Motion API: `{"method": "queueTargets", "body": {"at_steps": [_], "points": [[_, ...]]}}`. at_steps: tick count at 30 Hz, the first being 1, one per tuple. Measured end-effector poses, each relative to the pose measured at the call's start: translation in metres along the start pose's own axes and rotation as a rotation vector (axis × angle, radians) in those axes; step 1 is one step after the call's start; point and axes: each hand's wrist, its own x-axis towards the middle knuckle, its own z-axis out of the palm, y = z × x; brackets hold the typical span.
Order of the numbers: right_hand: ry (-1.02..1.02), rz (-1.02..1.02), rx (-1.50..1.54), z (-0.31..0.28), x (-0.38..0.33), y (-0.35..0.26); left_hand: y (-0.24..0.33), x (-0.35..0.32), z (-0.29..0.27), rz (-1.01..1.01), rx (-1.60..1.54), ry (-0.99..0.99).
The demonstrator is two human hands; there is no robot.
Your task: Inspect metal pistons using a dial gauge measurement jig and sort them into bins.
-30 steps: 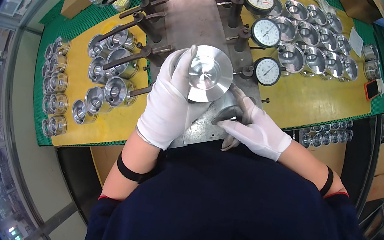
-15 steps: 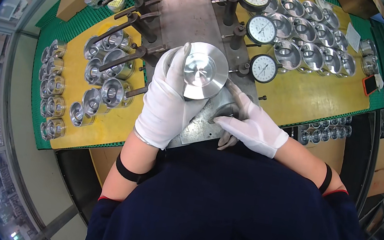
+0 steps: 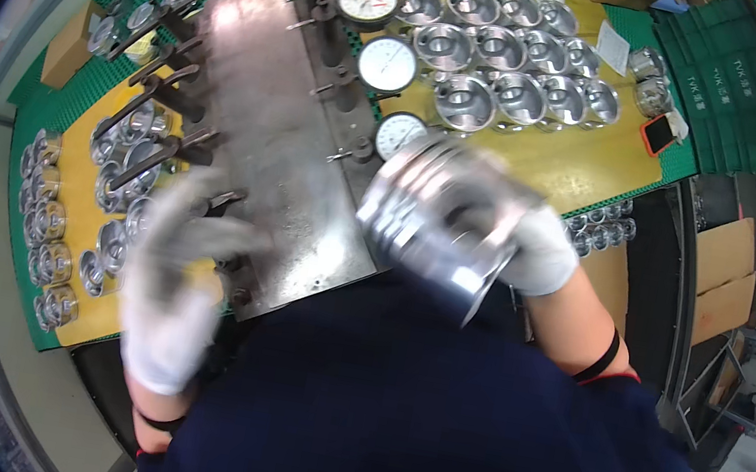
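A shiny metal piston (image 3: 435, 221) is in my right hand (image 3: 543, 254), held tilted above the right near side of the steel plate (image 3: 281, 130). Its ring grooves face left, and the white-gloved fingers are partly hidden behind it. My left hand (image 3: 181, 278), also in a white glove, is blurred by motion near the plate's left near edge. Its fingers look apart, with nothing seen between them. Round dial gauges (image 3: 388, 64) on black posts line the plate's right side, the nearest one just behind the piston.
Rows of pistons (image 3: 499, 48) stand on a yellow board (image 3: 549, 170) at the right. More pistons (image 3: 112, 244) stand at the left, beside dark clamp arms (image 3: 157, 89). A red-edged phone (image 3: 657, 135) lies near green crates (image 3: 723, 84). A cardboard box (image 3: 72, 45) sits far left.
The piston has passed from my left hand to my right and moved right, turning from crown-up to side-on. My left hand has let go and swung left. The whole view has shifted.
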Motion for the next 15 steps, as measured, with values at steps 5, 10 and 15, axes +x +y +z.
{"method": "queueTargets", "body": {"at_steps": [5, 10, 15], "points": [[0.885, 0.154, -0.137, -0.135, -0.04, 0.012, -0.087, -0.017, -0.108, -0.123, 0.425, 0.546], [1.103, 0.376, -0.145, -0.247, -0.06, 0.038, -0.155, -0.025, -0.105, -0.307, 0.965, 0.272], [1.304, 0.498, -0.058, -0.293, -0.061, 0.054, -0.194, -0.009, -0.107, -0.423, 1.217, 0.171]]}}
